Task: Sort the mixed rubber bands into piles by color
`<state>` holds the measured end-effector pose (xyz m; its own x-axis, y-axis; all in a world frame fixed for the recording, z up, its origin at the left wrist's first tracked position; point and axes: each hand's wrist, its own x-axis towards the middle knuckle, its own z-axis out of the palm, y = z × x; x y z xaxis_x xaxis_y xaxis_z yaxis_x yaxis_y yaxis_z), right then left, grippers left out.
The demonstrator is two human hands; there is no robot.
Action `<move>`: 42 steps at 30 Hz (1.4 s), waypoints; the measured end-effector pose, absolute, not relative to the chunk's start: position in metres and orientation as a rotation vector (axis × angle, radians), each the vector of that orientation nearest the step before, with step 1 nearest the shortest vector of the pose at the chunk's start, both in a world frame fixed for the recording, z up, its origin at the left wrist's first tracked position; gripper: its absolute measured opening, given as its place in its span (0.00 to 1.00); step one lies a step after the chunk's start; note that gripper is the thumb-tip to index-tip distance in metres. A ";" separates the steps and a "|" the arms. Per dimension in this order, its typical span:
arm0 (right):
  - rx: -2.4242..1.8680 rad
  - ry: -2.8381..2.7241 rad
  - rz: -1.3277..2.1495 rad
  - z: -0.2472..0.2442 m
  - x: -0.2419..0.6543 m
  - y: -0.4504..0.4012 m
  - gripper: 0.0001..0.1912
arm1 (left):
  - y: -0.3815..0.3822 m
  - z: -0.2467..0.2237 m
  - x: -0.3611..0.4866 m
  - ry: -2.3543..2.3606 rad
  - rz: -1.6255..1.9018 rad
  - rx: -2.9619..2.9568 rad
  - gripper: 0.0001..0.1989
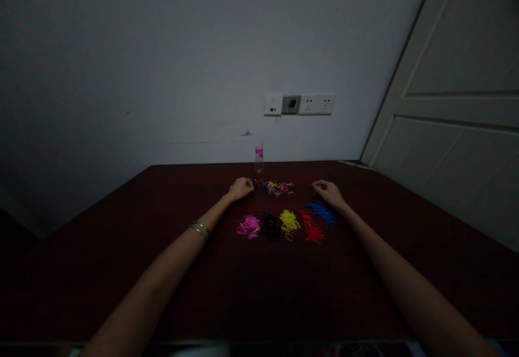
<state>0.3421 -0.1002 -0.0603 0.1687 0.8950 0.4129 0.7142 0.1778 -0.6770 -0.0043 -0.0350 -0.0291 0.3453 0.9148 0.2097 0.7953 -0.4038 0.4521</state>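
Note:
My left hand rests at the left end of a mixed pile of coloured rubber bands, its fingers curled together; what they pinch, if anything, is too small to make out. On the other side, my right hand is above the blue rubber bands, fingertips pressed together, contents hidden. Nearer to me lie sorted heaps: pink bands, black bands, yellow bands and red bands.
Behind the mixed pile stands a clear bottle with a pink top. The dark red table meets a grey wall with sockets. A panelled door is at the right.

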 end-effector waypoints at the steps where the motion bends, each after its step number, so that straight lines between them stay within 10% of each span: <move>1: -1.578 -1.584 0.270 -0.060 0.342 -0.100 0.17 | -0.035 -0.028 -0.005 1.510 0.656 2.332 0.08; 42: -1.437 -1.636 0.304 -0.034 0.303 -0.110 0.15 | -0.045 0.003 -0.005 1.089 0.790 2.309 0.09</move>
<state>0.3027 -0.1097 -0.0344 0.0911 0.8837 0.4592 0.6600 0.2917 -0.6923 -0.0050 -0.0446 0.0031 0.5207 0.7997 0.2989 0.5326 -0.5779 0.6184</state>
